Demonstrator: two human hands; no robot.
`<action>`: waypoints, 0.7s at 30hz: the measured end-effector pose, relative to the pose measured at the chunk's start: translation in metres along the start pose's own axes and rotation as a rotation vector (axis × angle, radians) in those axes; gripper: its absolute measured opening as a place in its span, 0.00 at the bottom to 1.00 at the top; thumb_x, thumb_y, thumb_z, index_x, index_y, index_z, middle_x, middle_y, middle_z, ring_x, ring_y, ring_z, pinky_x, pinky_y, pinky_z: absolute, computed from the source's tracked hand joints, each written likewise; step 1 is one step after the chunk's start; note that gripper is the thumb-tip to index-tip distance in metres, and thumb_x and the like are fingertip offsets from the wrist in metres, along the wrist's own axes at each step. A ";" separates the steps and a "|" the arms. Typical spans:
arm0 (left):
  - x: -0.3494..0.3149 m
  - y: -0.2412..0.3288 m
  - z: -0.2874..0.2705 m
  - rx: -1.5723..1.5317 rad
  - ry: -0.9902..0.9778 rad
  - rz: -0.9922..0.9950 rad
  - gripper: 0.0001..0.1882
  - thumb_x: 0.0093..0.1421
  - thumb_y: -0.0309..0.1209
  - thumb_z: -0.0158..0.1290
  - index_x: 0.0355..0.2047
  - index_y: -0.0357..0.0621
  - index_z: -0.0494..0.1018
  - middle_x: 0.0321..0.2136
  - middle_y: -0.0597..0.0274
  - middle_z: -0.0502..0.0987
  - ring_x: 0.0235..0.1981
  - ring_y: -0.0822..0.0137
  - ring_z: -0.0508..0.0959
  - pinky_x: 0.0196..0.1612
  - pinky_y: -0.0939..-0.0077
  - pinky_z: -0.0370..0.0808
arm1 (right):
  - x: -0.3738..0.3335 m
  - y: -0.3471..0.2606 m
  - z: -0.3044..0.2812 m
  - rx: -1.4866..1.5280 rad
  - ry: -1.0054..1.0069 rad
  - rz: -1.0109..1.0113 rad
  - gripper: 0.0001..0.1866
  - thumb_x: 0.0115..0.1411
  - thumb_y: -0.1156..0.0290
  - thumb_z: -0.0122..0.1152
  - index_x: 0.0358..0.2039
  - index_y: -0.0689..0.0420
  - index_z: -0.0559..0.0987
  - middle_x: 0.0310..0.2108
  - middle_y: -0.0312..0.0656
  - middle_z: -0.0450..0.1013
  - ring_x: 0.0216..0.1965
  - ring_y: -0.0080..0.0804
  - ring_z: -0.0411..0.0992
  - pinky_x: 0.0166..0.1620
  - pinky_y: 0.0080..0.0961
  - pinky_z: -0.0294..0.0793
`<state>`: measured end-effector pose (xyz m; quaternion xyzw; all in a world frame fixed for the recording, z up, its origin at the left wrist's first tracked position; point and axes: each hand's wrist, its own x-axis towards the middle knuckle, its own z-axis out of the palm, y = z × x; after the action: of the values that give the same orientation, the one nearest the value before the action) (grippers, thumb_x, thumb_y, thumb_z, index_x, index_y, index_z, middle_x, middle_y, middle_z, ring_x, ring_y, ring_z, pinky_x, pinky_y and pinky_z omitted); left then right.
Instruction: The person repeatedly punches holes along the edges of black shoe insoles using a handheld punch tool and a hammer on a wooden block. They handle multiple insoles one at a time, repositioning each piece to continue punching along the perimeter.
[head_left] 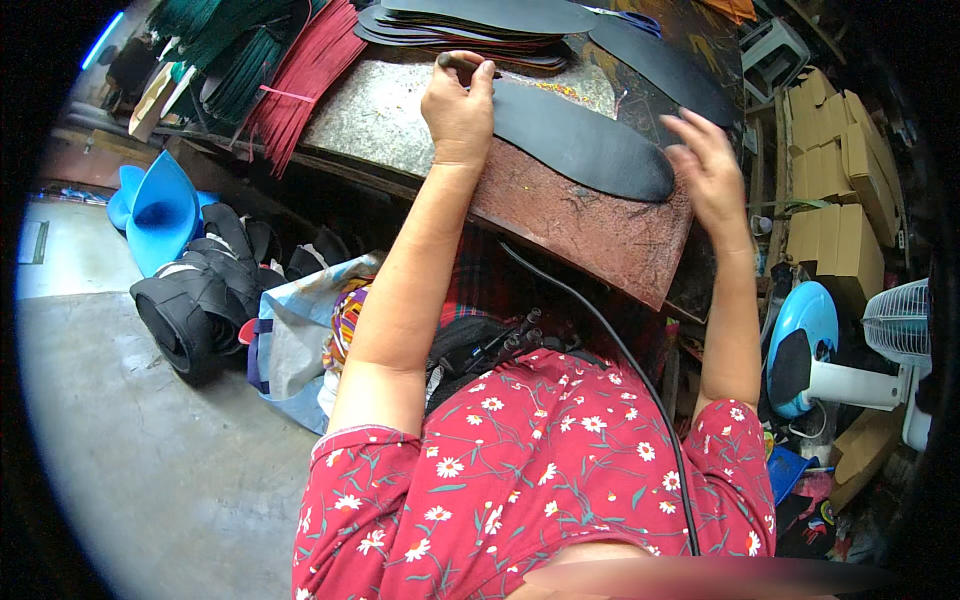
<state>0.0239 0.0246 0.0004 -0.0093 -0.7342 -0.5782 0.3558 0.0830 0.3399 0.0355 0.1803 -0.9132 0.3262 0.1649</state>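
Note:
A black shoe insole (590,140) lies flat on a worn reddish-brown board (570,235) at the table's front corner. My left hand (460,110) is closed at the insole's left end. A short dark rod-like handle (455,62) pokes out between its thumb and fingers; its other end is hidden. My right hand (712,180) is raised just off the insole's right end, slightly blurred, fingers apart and holding nothing. Behind them sits a stack of black insoles (465,35), and one more insole (665,70) lies at the back right.
Bundles of red strips (305,75) and dark green strips (235,60) hang over the table's left side. Black rolled material (195,310) and a bag (300,320) stand on the floor at left. A white fan (850,380) and cardboard boxes (845,150) are at right.

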 end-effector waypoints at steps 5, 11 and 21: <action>0.002 0.000 0.002 -0.059 -0.198 -0.226 0.06 0.58 0.25 0.61 0.34 0.37 0.77 0.27 0.64 0.80 0.25 0.76 0.78 0.30 0.83 0.77 | -0.032 0.061 -0.038 -0.532 -0.169 0.413 0.22 0.61 0.56 0.61 0.53 0.53 0.77 0.46 0.48 0.74 0.48 0.45 0.73 0.48 0.39 0.71; 0.005 -0.003 0.003 -0.192 -0.164 -0.376 0.06 0.55 0.27 0.63 0.31 0.40 0.78 0.24 0.61 0.82 0.26 0.72 0.81 0.33 0.74 0.78 | -0.026 0.059 -0.026 -0.154 0.109 0.541 0.22 0.66 0.55 0.56 0.52 0.59 0.77 0.32 0.40 0.75 0.28 0.30 0.72 0.34 0.28 0.72; -0.002 0.018 0.019 0.578 -0.296 0.346 0.11 0.57 0.34 0.60 0.37 0.44 0.74 0.27 0.50 0.80 0.30 0.46 0.81 0.36 0.59 0.78 | 0.038 -0.100 -0.004 0.140 0.310 -0.208 0.18 0.65 0.63 0.59 0.53 0.54 0.75 0.39 0.46 0.79 0.34 0.36 0.79 0.36 0.29 0.78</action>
<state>0.0234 0.0478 0.0134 -0.1160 -0.8982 -0.2706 0.3264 0.0933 0.2618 0.1078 0.2323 -0.8285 0.3941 0.3231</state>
